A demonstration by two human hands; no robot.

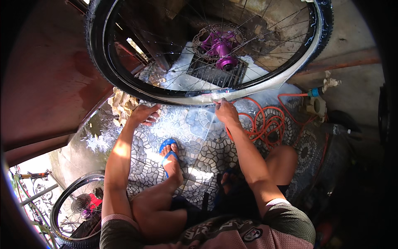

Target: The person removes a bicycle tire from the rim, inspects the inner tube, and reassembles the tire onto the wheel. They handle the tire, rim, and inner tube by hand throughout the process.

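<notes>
A bicycle wheel stands at the top, with a knobbly black tyre, a black rim, thin spokes and a purple hub bearing a disc brake rotor. A pale, wet-looking band runs along the near and right side between rim and tyre. My right hand is closed at the wheel's near edge, its fingertips on the pale band. Just below the tyre at the lower left, my left hand holds nothing I can see, its fingers partly bent and apart.
An orange hose lies coiled on the pebble-patterned floor, near a tap. A drain grate shows behind the spokes. Another wheel is at lower left, beside a reddish metal panel. A plastic bottle lies right.
</notes>
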